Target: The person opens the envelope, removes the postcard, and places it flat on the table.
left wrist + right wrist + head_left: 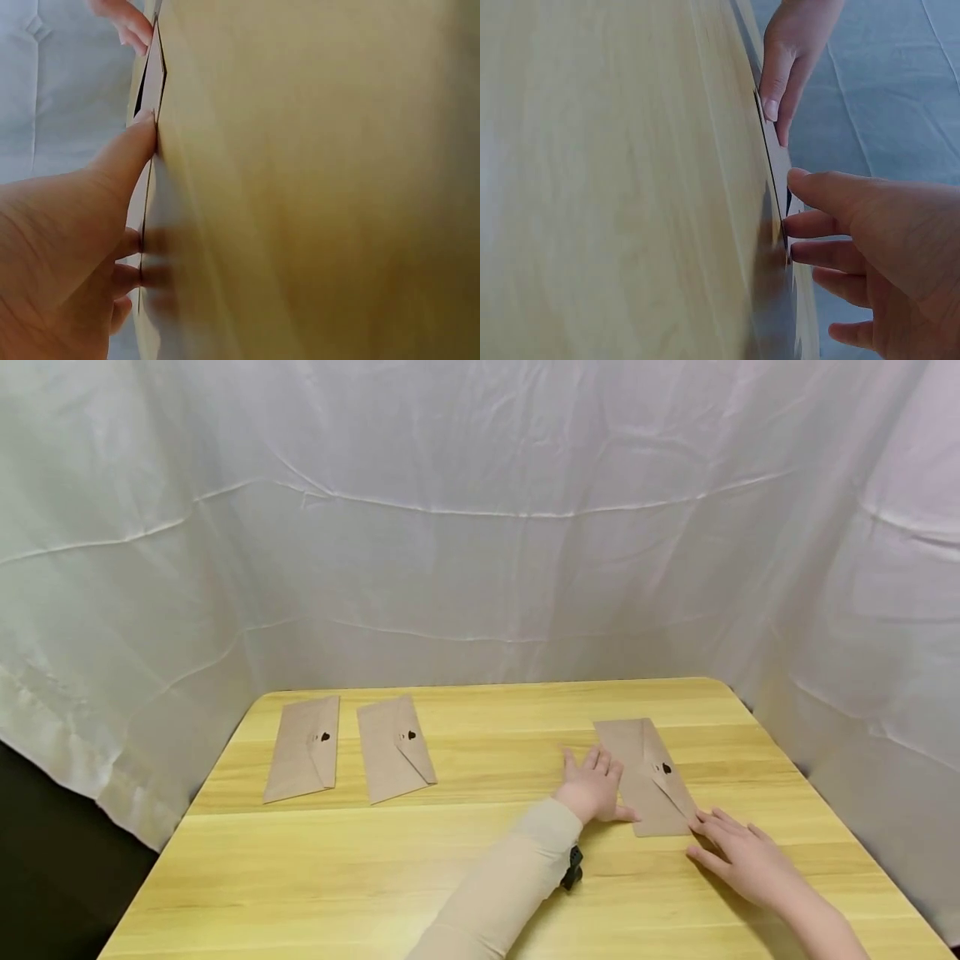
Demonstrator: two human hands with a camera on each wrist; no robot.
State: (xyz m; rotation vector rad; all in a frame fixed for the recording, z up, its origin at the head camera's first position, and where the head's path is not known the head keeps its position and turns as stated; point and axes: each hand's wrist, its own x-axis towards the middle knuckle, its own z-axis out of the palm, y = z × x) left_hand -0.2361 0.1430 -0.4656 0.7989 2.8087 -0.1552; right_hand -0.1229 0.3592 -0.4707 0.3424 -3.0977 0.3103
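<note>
A brown paper envelope [637, 777] with a pointed flap and a small dark mark lies flat on the right side of the table. My left hand [592, 787] is spread at its left edge, the thumb [139, 139] touching the paper. At the envelope's lower right corner is my right hand [746, 860], its fingertips [799, 223] against the edge and its fingers loosely extended. From the right wrist view, the thumb stays apart from those fingers. Neither hand grips the envelope.
Two similar brown envelopes, one outer [300, 756] and one inner [386, 756], lie side by side at the table's back left. Pale wood-grain covers the tabletop [315, 877]. White curtains [480, 568] hang behind and along both sides.
</note>
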